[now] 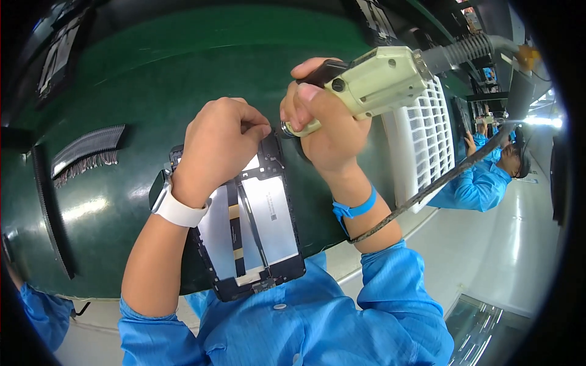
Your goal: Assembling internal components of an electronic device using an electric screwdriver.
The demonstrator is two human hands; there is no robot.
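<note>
An opened tablet [273,204] with a black frame and silver inner plates lies at the table's front edge, its near end slightly over my lap. Over its far end is my left hand [221,137], thumb and fingertips pinched together near the far right corner. What the pinch holds, if anything, is hidden. A pale green air gun [381,79] is in my right hand [329,125], its metal nozzle pointing down and left close to that corner. A black ribbon strip runs along the tablet's middle.
Left on the green table [140,73] lie a curved black comb-like strip [91,149] and a long dark strip [52,213]. Right stands a white grid tray [427,134]. A dark cable [439,180] runs from my blue wrist strap [356,207]. A co-worker [476,183] sits right.
</note>
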